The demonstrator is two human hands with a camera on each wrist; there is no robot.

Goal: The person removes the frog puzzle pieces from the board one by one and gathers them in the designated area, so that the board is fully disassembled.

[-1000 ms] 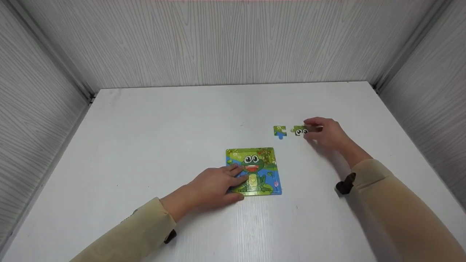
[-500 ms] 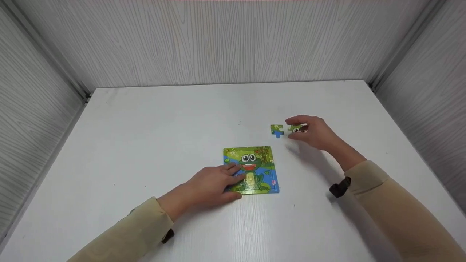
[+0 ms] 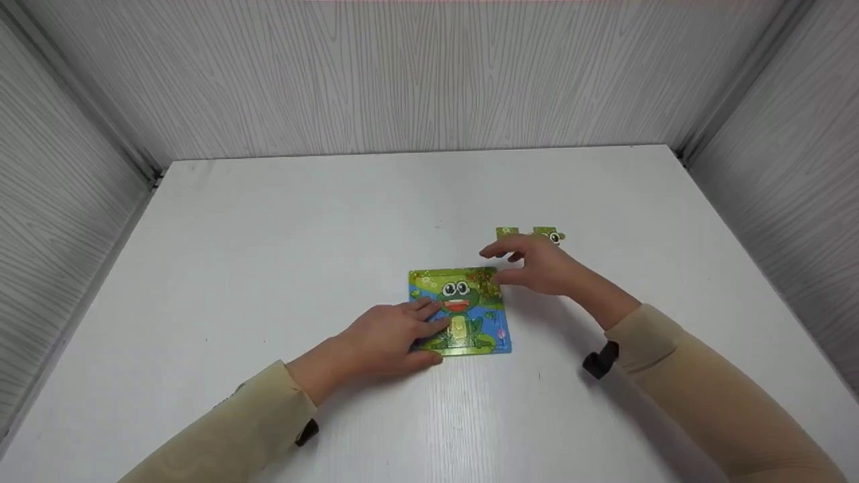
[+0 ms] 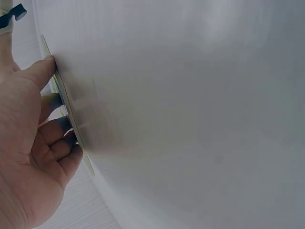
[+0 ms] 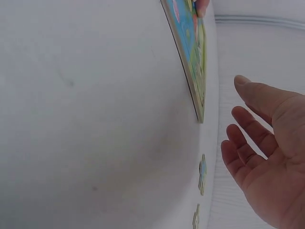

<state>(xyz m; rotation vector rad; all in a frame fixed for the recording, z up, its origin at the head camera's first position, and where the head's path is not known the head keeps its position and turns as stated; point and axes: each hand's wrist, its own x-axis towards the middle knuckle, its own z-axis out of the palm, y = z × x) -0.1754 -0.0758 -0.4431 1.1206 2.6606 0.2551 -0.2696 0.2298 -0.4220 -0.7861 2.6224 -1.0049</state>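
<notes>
A square frog puzzle (image 3: 458, 288) lies flat on the white table, its picture facing up. My left hand (image 3: 389, 335) rests on its left side, fingers spread over the picture and the thumb along the near edge. In the left wrist view that thumb (image 4: 43, 71) touches the board's edge. Over the puzzle's far right corner hovers my right hand (image 3: 540, 265), fingers apart with nothing between them. Behind it lie two loose puzzle pieces: a green one (image 3: 507, 231), partly hidden by the fingers, and one with frog eyes (image 3: 547, 230), its lower part covered.
The white table (image 3: 302, 221) ends at a pale wood-grain back wall (image 3: 416, 80). Similar walls stand at the left (image 3: 60, 174) and right (image 3: 778, 147). A dark strap end hangs at each sleeve cuff.
My right hand has left the frog-eye piece and moved left and nearer, to the puzzle's far right corner. Both loose pieces stay on the table. My left hand stays on the puzzle.
</notes>
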